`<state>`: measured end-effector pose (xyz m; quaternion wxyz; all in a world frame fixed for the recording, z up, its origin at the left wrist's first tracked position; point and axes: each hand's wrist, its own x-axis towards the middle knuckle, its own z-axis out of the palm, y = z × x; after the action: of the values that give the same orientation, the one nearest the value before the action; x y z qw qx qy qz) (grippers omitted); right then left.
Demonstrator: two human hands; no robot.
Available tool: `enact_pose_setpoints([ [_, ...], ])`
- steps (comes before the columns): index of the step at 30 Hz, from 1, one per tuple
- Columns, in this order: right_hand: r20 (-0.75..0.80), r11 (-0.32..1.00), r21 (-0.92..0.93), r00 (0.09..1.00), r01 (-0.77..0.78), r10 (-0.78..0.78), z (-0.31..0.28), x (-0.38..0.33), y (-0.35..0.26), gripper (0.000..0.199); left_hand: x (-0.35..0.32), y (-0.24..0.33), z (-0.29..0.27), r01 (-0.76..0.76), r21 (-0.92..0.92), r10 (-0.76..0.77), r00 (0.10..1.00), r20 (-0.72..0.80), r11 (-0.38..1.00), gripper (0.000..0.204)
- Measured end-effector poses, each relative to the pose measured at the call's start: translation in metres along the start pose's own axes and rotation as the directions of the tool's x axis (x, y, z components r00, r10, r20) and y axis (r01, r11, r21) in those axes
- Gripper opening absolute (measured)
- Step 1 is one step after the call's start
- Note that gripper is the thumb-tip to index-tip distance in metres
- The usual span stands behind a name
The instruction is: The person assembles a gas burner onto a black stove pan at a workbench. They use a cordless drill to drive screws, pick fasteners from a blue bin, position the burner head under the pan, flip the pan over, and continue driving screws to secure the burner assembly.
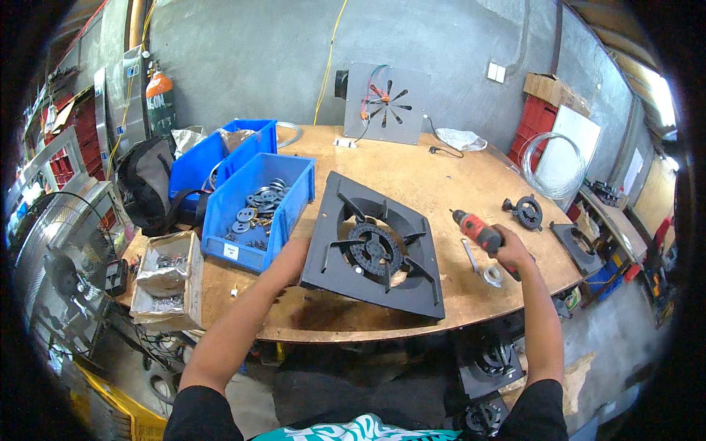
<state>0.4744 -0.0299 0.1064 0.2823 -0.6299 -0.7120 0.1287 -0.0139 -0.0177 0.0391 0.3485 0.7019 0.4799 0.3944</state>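
At the worktop's (456, 184) front edge lies a black stove frame (375, 246). The left hand (288, 259) has its grip on the frame's left edge; the right hand (511, 250) has its grip closed around a red drill (478, 231) beside it.

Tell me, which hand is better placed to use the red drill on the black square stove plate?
The right hand, most likely: it grips the red power drill, tip aimed toward the black square metal stove plate. The left hand is busy at the plate's left edge.
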Motion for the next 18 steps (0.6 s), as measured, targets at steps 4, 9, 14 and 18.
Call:
enact_pose_setpoints([
  [4, -0.077, 0.997, 0.078, 0.997, 0.016, -0.01, -0.023, -0.001, -0.052, 0.043, 0.06, -0.012, 0.015, 0.12, -0.464, -0.179, 0.98, -0.085, 0.878, 0.04],
  [9, 0.063, 0.946, 0.29, 0.99, -0.142, 0.13, -0.015, 0.0, -0.11, 0.035, 0.086, -0.024, 0.045, 0.098, -0.552, -0.101, 0.995, 0.025, 0.828, 0.04],
  [14, 0.209, 0.853, 0.446, 0.958, -0.271, 0.195, 0.006, 0.019, -0.138, 0.036, 0.094, -0.031, 0.056, 0.04, -0.58, 0.011, 0.996, 0.084, 0.814, 0.04],
  [18, 0.227, 0.812, 0.541, 0.968, -0.219, 0.111, 0.018, 0.038, -0.152, 0.036, 0.102, -0.037, 0.062, -0.001, -0.595, 0.066, 0.994, 0.088, 0.803, 0.04],
])
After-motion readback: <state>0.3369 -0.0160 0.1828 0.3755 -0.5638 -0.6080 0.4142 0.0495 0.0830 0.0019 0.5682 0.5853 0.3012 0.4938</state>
